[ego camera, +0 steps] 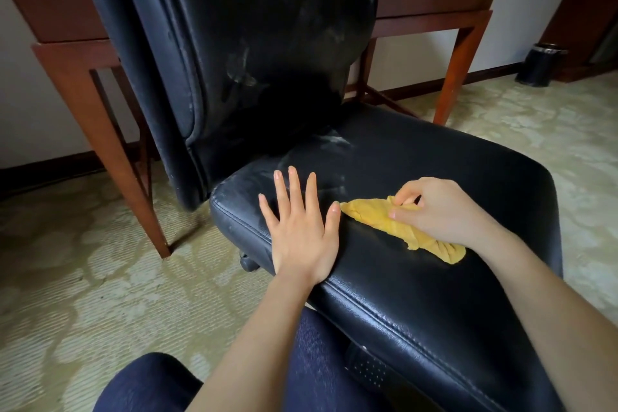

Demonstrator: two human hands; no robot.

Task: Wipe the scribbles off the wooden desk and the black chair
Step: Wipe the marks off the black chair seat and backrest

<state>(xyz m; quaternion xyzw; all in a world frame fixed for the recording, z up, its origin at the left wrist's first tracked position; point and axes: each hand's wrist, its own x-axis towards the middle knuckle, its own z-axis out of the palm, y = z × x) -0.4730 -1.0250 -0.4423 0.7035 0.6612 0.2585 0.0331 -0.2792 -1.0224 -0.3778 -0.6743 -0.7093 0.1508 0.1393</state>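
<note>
The black chair (418, 170) faces you. Whitish smears (329, 144) mark the rear of its seat, and more streak the backrest (240, 70). Your left hand (301, 231) lies flat and open on the seat's front left as a brace. Your right hand (438, 211) pinches a bunched yellow cloth (371, 216) that rests on the seat.

Recommended: spread the cloth flatter, then work firm overlapping strokes rearward to the smears and up the backrest.

The wooden desk (468, 20) stands behind the chair, its top out of view. A black bin (540, 65) sits well apart. Only your left thumb, just beside the cloth, crowds the stroke.
</note>
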